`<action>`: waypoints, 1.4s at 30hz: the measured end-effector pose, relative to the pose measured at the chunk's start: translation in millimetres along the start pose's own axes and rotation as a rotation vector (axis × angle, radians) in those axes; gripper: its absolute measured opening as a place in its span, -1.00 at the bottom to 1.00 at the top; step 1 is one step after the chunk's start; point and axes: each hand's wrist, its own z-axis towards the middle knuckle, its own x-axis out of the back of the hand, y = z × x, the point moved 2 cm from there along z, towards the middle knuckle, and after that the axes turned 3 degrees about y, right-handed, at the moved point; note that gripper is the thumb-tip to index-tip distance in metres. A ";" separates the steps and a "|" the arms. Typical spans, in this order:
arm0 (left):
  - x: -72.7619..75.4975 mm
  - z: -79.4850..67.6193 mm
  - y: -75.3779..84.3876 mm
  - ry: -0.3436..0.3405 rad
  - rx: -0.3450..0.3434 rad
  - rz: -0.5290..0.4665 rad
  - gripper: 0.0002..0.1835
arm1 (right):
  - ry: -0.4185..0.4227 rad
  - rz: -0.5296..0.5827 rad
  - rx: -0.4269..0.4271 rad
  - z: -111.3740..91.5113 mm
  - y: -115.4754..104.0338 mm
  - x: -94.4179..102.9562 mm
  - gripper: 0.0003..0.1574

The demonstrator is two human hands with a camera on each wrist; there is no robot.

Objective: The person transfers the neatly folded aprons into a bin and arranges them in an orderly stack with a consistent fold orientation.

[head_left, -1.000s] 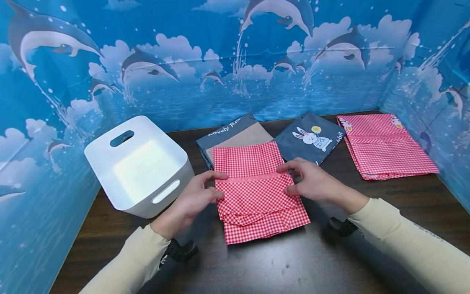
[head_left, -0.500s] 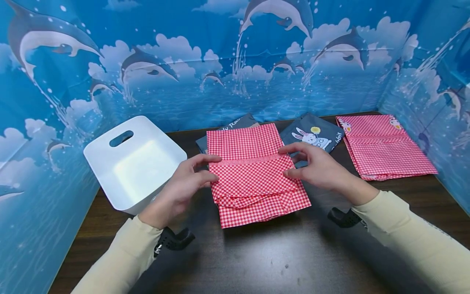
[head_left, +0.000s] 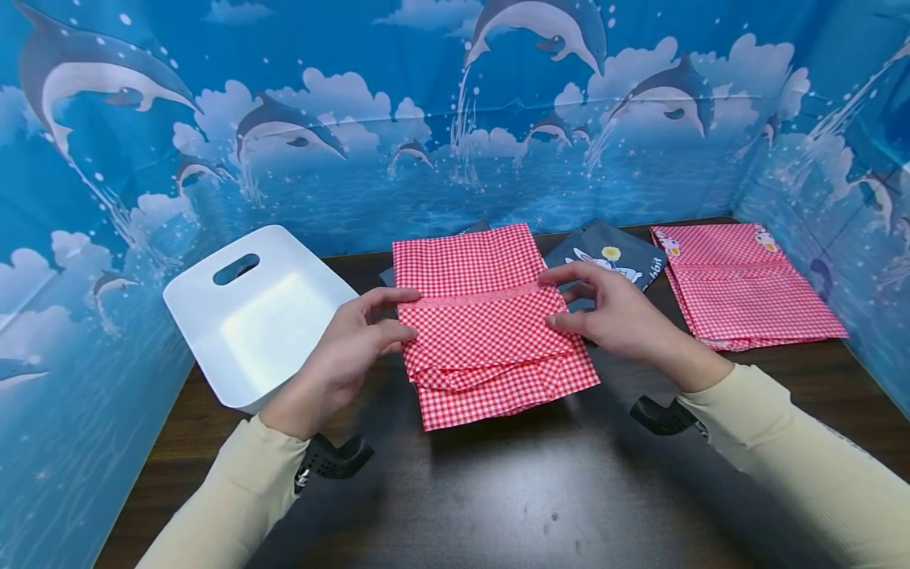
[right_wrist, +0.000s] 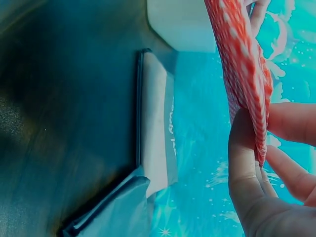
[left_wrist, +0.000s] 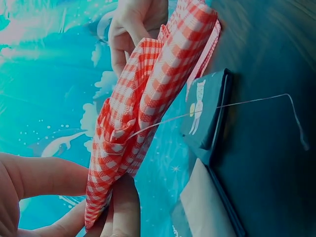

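A folded red-and-white checked cloth (head_left: pixel 490 332) is held up above the dark table between both hands. My left hand (head_left: pixel 351 344) pinches its left edge, thumb on one side and fingers on the other. At the opposite edge, my right hand (head_left: pixel 614 316) pinches it the same way. The wrist views show the folded layers edge-on, clear of the tabletop. A thin loose thread (left_wrist: pixel 256 100) trails from the cloth in the left wrist view. Behind it lies a dark grey folded cloth with a beige panel (right_wrist: pixel 155 123), mostly hidden in the head view.
To the left stands a white plastic bin (head_left: pixel 287 253) with a handle slot. A dark grey folded cloth with a rabbit print (head_left: pixel 633 245) lies at the back. Another folded red checked cloth (head_left: pixel 753 296) sits at the right. A dolphin-print curtain (head_left: pixel 441 182) encloses the table.
Both hands have raised the checked cloth off the table and moved it away from the body and slightly left. It now covers more of the dark cloths behind.
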 end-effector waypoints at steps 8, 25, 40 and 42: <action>5.8 -1.6 -0.9 0.026 0.000 0.003 -0.39 | 0.016 -0.007 0.006 7.8 -3.0 -6.9 -0.37; 48.0 -18.0 -18.2 0.160 0.024 0.007 -0.31 | -0.059 0.126 0.072 43.8 -28.6 -57.9 -0.35; 81.9 -21.3 -25.7 0.333 0.026 -0.083 -0.35 | -0.098 0.252 0.031 72.7 -58.4 -84.6 -0.11; 85.7 -21.8 -26.9 0.340 0.034 -0.090 -0.35 | -0.103 0.269 0.033 75.8 -59.8 -87.2 -0.12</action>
